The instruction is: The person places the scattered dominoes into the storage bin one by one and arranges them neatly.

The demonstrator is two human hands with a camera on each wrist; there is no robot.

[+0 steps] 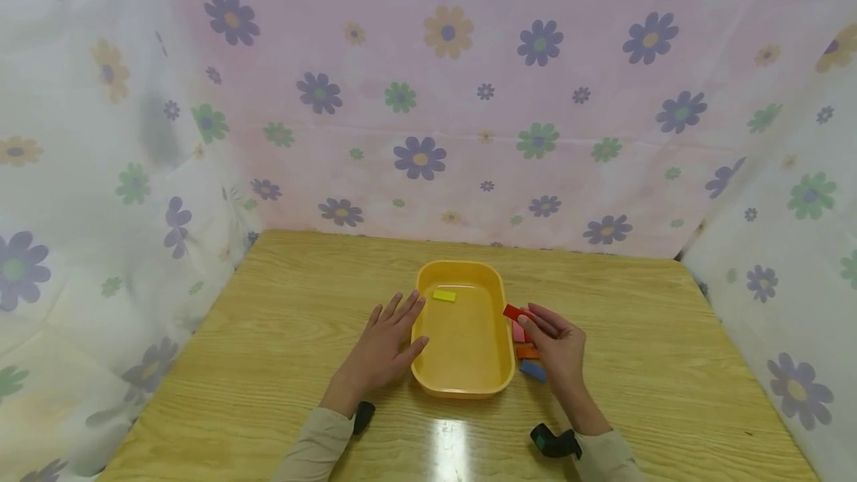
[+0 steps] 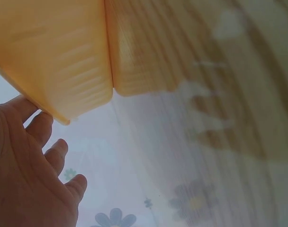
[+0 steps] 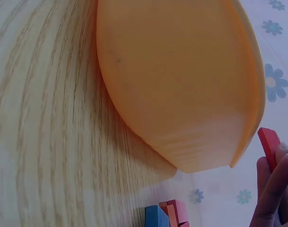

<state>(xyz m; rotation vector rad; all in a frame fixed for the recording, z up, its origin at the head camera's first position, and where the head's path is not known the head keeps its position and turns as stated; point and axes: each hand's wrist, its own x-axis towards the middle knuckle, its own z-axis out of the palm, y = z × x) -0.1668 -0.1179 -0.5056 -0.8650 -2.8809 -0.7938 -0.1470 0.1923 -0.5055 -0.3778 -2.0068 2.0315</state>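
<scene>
Left grip (image 2: 30, 172), palm wrist-view only

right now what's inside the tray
One yellow block lies inside the tray, near its far left corner; I see nothing else there. The left hand hides a little of the left rim, and whatever lies under the block is covered.

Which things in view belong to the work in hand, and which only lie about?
Likely work:
tray, left hand at its rim
red block, in right hand
yellow block, inside tray
pink block, orange block, blue block, beside tray

Apparently only surroundings:
flowered cloth
table
black wrist devices
</scene>
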